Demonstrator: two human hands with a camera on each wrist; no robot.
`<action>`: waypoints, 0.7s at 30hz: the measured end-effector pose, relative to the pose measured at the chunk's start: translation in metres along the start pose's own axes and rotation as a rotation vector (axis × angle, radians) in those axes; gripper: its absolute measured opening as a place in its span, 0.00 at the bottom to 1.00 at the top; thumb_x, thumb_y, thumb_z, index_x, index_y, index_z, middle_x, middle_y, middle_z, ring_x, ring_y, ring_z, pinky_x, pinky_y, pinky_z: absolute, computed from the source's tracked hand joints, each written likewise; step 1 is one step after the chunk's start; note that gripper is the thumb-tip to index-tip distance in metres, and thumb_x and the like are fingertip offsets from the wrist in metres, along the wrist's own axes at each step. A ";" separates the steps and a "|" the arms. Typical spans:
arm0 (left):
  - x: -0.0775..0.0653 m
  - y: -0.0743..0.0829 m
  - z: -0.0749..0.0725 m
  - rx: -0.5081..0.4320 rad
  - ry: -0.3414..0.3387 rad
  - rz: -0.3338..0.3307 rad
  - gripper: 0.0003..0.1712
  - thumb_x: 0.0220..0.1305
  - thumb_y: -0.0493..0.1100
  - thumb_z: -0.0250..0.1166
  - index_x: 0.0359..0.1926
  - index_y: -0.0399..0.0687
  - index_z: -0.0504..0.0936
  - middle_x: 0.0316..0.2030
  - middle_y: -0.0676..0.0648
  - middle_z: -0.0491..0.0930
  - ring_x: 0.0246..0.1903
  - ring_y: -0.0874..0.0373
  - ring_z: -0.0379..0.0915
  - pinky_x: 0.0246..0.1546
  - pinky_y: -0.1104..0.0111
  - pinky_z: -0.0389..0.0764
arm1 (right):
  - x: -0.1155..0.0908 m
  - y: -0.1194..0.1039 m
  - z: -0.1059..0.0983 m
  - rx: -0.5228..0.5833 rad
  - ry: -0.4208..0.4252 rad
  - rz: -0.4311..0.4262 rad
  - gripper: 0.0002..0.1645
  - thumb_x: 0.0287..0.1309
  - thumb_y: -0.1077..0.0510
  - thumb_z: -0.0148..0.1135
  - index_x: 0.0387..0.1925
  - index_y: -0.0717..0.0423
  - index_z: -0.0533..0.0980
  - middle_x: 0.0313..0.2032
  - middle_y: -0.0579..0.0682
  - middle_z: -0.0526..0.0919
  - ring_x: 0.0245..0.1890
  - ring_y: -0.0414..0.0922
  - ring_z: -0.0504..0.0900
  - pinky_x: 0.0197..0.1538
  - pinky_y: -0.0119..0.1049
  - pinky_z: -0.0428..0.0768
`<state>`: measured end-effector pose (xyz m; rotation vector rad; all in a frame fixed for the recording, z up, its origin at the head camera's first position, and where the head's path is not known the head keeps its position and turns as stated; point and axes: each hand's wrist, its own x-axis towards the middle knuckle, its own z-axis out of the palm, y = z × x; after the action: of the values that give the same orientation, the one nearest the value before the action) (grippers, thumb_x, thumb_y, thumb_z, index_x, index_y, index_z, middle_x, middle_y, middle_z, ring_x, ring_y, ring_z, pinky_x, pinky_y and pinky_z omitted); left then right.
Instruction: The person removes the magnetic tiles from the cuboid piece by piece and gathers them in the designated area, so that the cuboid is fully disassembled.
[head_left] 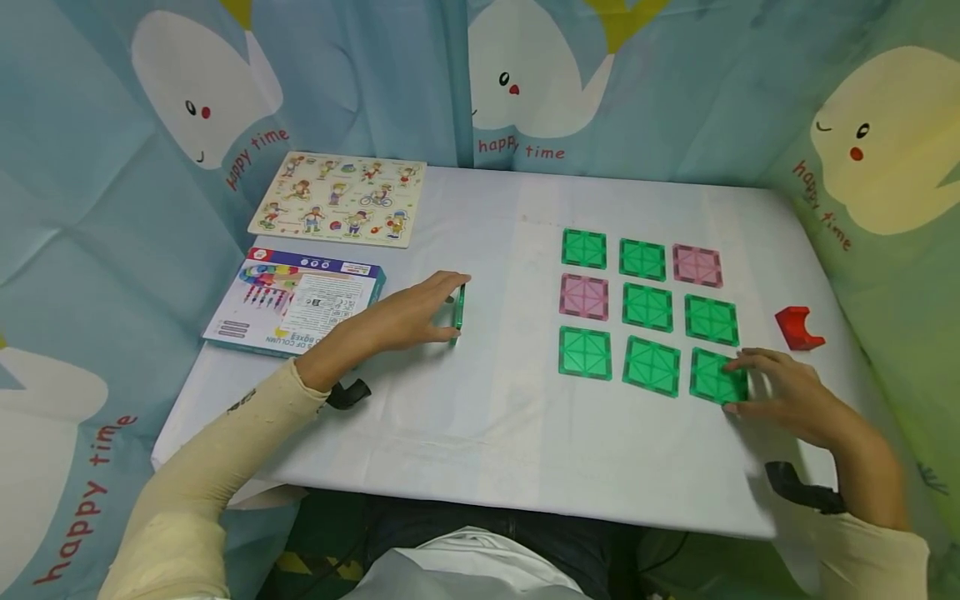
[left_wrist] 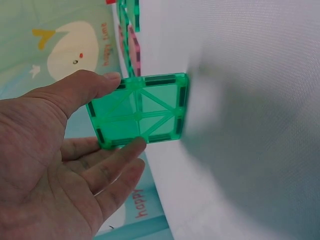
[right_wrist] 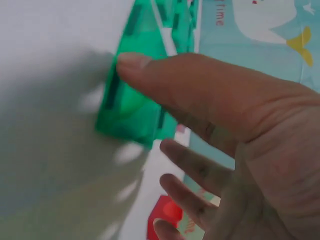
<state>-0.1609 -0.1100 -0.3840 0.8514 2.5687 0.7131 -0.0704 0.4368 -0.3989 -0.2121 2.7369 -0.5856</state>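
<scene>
My left hand point(head_left: 411, 315) pinches a green translucent magnetic tile point(left_wrist: 137, 112) by opposite edges, thumb on one side and fingertips on the other. That tile stands on edge, close to the tabletop; the left wrist view shows its square face. At the right, several green magnetic tiles point(head_left: 651, 365) and two pink magnetic tiles point(head_left: 584, 297) lie flat in three rows. My right hand point(head_left: 795, 398) is at the near right corner tile point(head_left: 708, 379), thumb on its near edge and index finger over its far part. In the right wrist view the thumb partly covers this tile point(right_wrist: 132, 115).
A red curved block point(head_left: 798, 328) lies beyond my right hand near the table's right side. On the left are a printed box point(head_left: 262, 312) and, behind it, a wooden picture board point(head_left: 337, 200). Whale-print cloth point(head_left: 375, 75) hangs around the table.
</scene>
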 end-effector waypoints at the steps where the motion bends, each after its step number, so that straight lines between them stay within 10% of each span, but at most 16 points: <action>1: 0.000 0.000 0.000 -0.002 0.000 -0.003 0.51 0.71 0.47 0.72 0.84 0.44 0.53 0.82 0.42 0.54 0.76 0.46 0.63 0.71 0.50 0.72 | 0.001 -0.003 -0.001 -0.017 0.013 -0.005 0.35 0.59 0.55 0.78 0.63 0.66 0.76 0.71 0.80 0.60 0.68 0.83 0.54 0.56 0.85 0.62; 11: -0.002 0.001 -0.001 -0.006 -0.001 -0.013 0.51 0.71 0.47 0.72 0.84 0.44 0.52 0.82 0.42 0.53 0.77 0.46 0.61 0.73 0.50 0.70 | 0.039 -0.082 0.004 -0.014 0.048 -0.052 0.34 0.76 0.46 0.63 0.71 0.63 0.69 0.71 0.75 0.65 0.71 0.77 0.58 0.60 0.86 0.54; 21: -0.002 0.000 -0.001 -0.016 -0.003 -0.029 0.52 0.71 0.48 0.73 0.84 0.46 0.52 0.82 0.43 0.53 0.77 0.46 0.60 0.73 0.49 0.71 | 0.103 -0.201 0.059 -0.092 -0.081 -0.266 0.48 0.76 0.42 0.63 0.84 0.55 0.52 0.78 0.66 0.62 0.78 0.66 0.58 0.72 0.75 0.52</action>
<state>-0.1601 -0.1113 -0.3828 0.8075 2.5643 0.7218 -0.1306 0.2113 -0.3949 -0.6155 2.6782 -0.5063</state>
